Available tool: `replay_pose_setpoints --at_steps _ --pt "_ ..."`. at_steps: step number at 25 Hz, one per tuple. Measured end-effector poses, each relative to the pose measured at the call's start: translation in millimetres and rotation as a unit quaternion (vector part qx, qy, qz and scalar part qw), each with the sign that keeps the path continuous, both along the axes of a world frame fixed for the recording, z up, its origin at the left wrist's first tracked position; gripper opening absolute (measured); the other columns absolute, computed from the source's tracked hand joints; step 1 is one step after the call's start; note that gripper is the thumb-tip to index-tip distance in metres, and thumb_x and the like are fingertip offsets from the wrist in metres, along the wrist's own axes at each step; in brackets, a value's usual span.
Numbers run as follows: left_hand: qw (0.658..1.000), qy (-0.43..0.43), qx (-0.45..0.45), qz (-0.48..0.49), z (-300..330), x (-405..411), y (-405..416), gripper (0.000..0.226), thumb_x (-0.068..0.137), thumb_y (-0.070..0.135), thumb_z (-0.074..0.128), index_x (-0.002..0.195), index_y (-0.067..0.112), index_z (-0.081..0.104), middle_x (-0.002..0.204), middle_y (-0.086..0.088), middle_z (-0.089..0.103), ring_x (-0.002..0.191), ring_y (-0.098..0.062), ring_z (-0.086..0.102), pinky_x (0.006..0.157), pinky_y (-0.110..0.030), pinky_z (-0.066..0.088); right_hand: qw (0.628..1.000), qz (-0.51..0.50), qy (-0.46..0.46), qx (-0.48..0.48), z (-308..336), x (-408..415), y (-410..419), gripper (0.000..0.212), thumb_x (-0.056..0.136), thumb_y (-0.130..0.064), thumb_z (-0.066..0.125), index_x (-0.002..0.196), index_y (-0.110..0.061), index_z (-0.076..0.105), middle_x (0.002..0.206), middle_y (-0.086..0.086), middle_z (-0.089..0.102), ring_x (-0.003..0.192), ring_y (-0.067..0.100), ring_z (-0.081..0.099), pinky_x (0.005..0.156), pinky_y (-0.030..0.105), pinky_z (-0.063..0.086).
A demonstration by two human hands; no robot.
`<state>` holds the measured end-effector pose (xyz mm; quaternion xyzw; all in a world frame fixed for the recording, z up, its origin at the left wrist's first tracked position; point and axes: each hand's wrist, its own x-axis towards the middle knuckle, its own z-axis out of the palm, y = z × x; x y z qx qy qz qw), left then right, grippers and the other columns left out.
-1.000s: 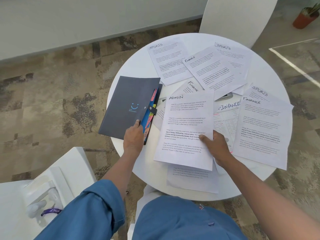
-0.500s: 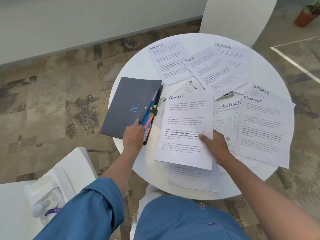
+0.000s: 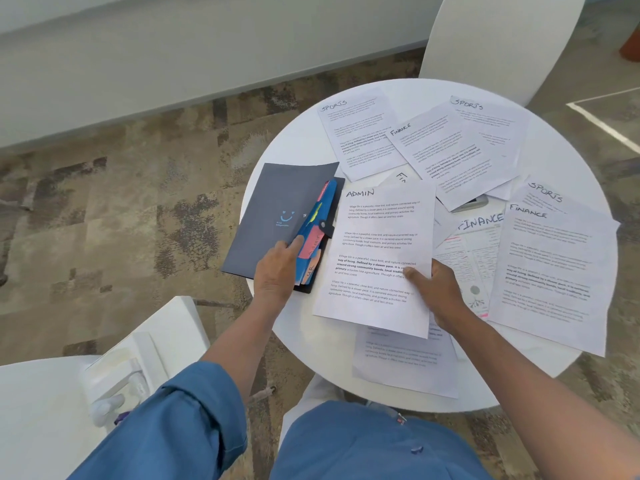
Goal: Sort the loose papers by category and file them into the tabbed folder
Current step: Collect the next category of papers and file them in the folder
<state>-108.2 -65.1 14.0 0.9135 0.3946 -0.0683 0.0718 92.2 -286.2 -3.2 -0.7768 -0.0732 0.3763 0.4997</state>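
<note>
A dark grey tabbed folder (image 3: 277,209) lies at the left edge of the round white table (image 3: 298,147). Its cover is lifted a little, showing blue dividers with coloured tabs (image 3: 317,233). My left hand (image 3: 277,271) holds the cover's near edge, with the thumb at the tabs. My right hand (image 3: 436,289) pinches the right edge of a sheet headed ADMIN (image 3: 377,251), which lies just right of the folder. Loose sheets headed SPORTS (image 3: 356,133) and FINANCE (image 3: 446,147) cover the rest of the table.
More sheets lie on the right (image 3: 554,271) and at the near edge (image 3: 405,362). A dark object (image 3: 474,202) peeks from under the papers. A white chair (image 3: 498,39) stands behind the table. A white surface with a device (image 3: 114,382) sits at my lower left.
The folder's cover has come up a little under my left hand, showing more of the tabbed dividers. The ADMIN sheet has shifted slightly toward the folder in my right hand.
</note>
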Motion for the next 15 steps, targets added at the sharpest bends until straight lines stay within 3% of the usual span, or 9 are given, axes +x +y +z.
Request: replay_pose_setpoints --at_steps 5,10,15 --pt "0.999 0.032 0.005 0.010 9.3 -2.3 11.4 0.019 0.088 -0.010 0.055 0.098 0.006 0.059 0.104 -0.008 0.053 0.071 -0.019 0.043 0.061 -0.028 0.042 1.000 -0.005 0.002 0.012 7.8 -2.2 27.2 0.017 0.091 -0.021 0.066 0.108 -0.025 0.069 0.100 -0.004 0.074 0.094 0.023 0.071 0.087 0.045 0.057" --pt "0.999 -0.005 -0.030 0.019 15.0 -2.0 20.8 0.015 0.087 -0.008 0.052 0.089 0.005 0.059 0.102 -0.008 0.055 0.066 -0.022 0.045 0.059 -0.031 0.038 1.000 -0.021 -0.010 -0.008 10.8 -7.5 64.2 0.026 0.083 -0.033 0.066 0.108 -0.027 0.068 0.101 -0.006 0.074 0.094 0.022 0.070 0.088 0.049 0.057" --pt "0.997 -0.043 -0.058 0.014 19.3 -4.6 26.3 0.014 0.091 -0.003 0.049 0.090 0.005 0.061 0.102 -0.006 0.055 0.067 -0.024 0.050 0.059 -0.035 0.043 0.998 -0.001 -0.040 -0.044 11.9 -8.9 100.6 0.024 0.089 -0.026 0.064 0.111 -0.019 0.068 0.103 0.001 0.072 0.096 0.026 0.067 0.087 0.042 0.055"
